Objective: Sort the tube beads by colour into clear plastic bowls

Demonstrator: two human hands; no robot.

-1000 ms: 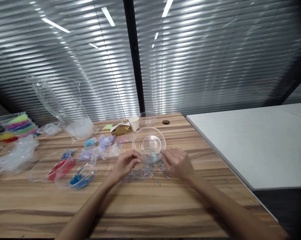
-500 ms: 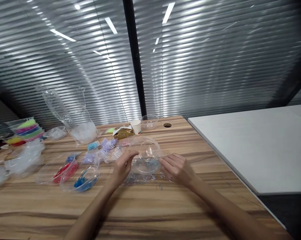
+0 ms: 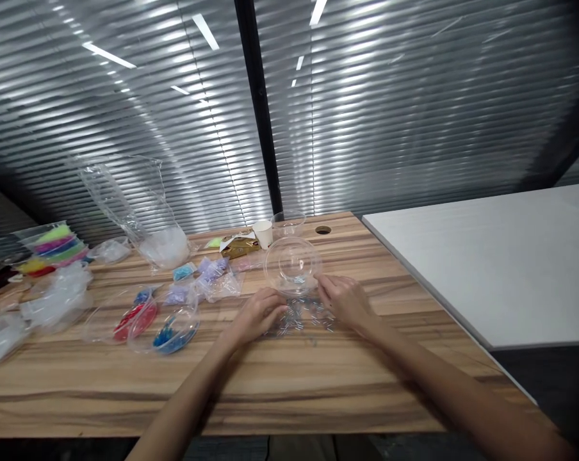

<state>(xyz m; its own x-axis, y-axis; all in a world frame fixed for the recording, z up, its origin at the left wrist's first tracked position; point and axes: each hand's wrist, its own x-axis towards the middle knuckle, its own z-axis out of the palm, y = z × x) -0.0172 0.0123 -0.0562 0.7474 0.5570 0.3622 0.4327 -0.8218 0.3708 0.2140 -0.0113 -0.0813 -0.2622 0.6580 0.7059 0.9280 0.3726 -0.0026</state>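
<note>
My right hand (image 3: 343, 298) pinches the right rim of a clear plastic bowl (image 3: 289, 253), which is tipped toward me. A few small pieces show low in the bowl. Just below it, many short, thin, clear and bluish tube-like pieces (image 3: 294, 318) lie scattered on the wooden table (image 3: 251, 397). My left hand (image 3: 259, 315) rests at the left edge of these pieces, thumb and fingers apart, fingertips close to the bowl's lower left rim. Whether those fingertips touch the bowl I cannot tell.
On the left stand clear bowls with red pieces (image 3: 136, 320) and blue pieces (image 3: 167, 336). Small bags of purple pieces (image 3: 212, 269), a gold packet (image 3: 240, 245), a paper cup (image 3: 263, 234) and another clear bowl (image 3: 289, 224) are behind. A white table (image 3: 491, 269) adjoins on the right.
The bowl has moved up and away, uncovering more loose pieces. My left hand has come off its left rim and dropped toward the pieces, while my right hand stays on the rim.
</note>
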